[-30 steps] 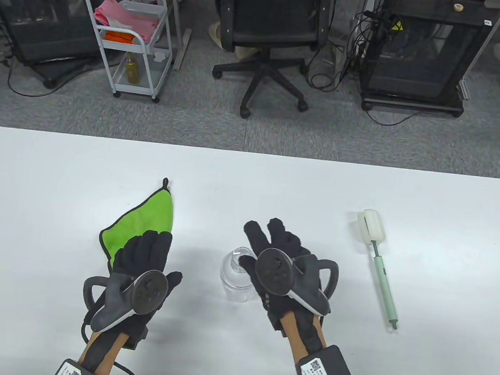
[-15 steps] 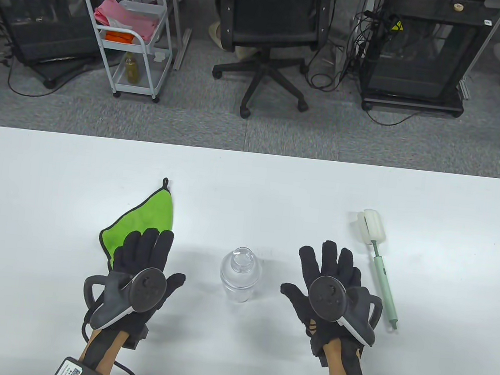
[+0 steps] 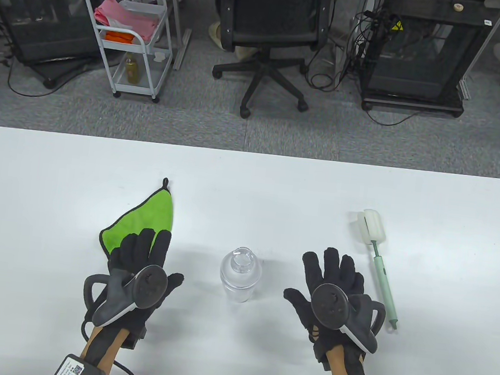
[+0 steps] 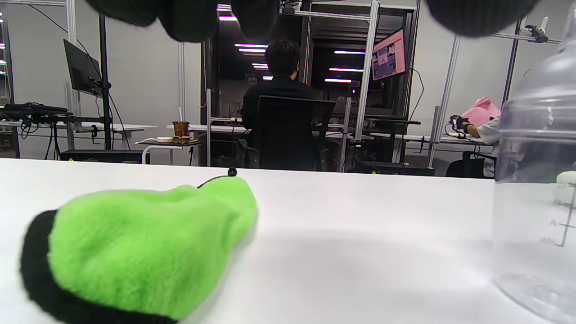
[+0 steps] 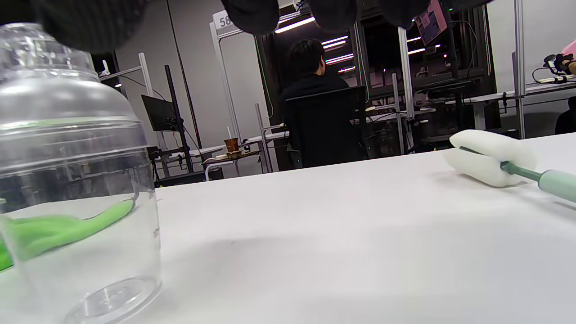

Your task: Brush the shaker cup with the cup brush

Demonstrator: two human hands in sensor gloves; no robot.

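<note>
A clear plastic shaker cup [image 3: 240,275] with its lid on stands upright on the white table [image 3: 250,183], between my hands. It shows at the right edge of the left wrist view [image 4: 540,189] and at the left of the right wrist view [image 5: 72,180]. The cup brush [image 3: 378,263], white sponge head and pale green handle, lies on the table to the right; its head shows in the right wrist view [image 5: 490,164]. My left hand [image 3: 147,252] lies open over the near corner of a green cloth [image 3: 143,223]. My right hand [image 3: 330,272] lies open and empty between cup and brush.
The green cloth with black trim also fills the lower left of the left wrist view [image 4: 135,243]. Beyond the table's far edge stand an office chair [image 3: 271,29], a white trolley [image 3: 127,36] and black cabinets [image 3: 420,53].
My right hand left the shaker cup's lid and moved right, settling open on the table beside the brush handle. My left hand stayed on the cloth.
</note>
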